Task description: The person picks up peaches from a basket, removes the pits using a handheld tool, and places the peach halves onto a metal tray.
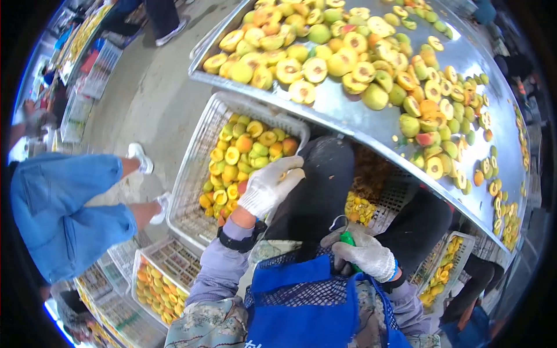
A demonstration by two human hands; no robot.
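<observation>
My left hand (271, 184), in a white knit glove, is over the right edge of a white basket (188, 156) of halved yellow-green fruit (235, 153). Its fingers are bent around a yellowish piece of fruit (284, 176), partly hidden by the glove. In my lap, above the blue apron (307, 313), my right hand (365, 253), also gloved, is wrapped round the green handle of a tool (348, 239) with a curved metal end. On the metal table (348, 119) ahead lie many halved and whole fruits (342, 61).
A person in blue shorts (64, 203) stands at the left. Another basket of fruit (156, 290) is at the lower left, and one more (447, 269) is under the table at the right. The table's metal edge runs just beyond my knees.
</observation>
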